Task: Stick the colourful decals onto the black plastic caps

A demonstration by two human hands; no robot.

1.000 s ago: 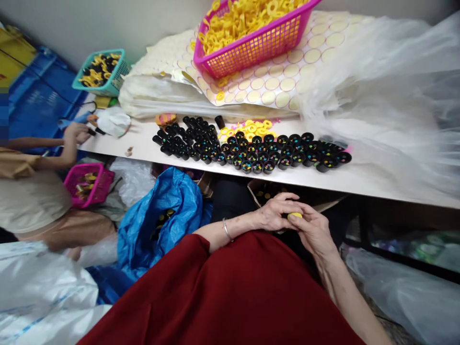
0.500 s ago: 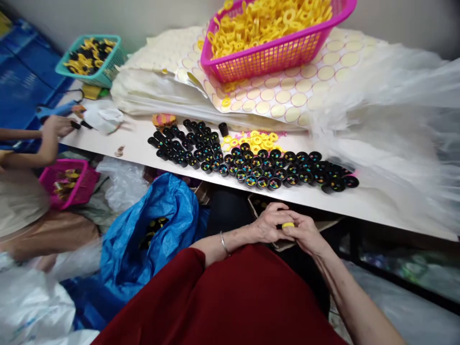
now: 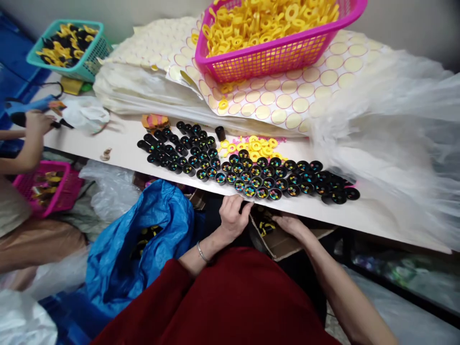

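My left hand point(image 3: 233, 215) is at the table's front edge, just short of the nearest black cups point(image 3: 250, 190). Its fingers are bent and the thumb stands apart, with nothing visible in them. Lower and to the right, my right hand point(image 3: 292, 225) reaches into a cardboard box point(image 3: 283, 247) under the table edge. Its fingers stretch out, their tips partly in shade, and I see nothing held. Inside the box lie black and yellow pieces point(image 3: 266, 227). Many of the standing cups contain small coloured beads. Yellow rings point(image 3: 256, 147) lie behind them.
A pink basket point(image 3: 266, 56) full of yellow rings stands on printed sheets point(image 3: 283, 98). Clear plastic point(image 3: 381, 115) covers the right side. A teal basket point(image 3: 91, 57) is back left. A blue sack point(image 3: 108, 268) gapes beside me. At far left, another person's hand point(image 3: 38, 122) holds a blue tool.
My hands have parted: the left moved left to the table edge, the right into the box. The yellow piece that was between them no longer shows there. The view has shifted slightly.
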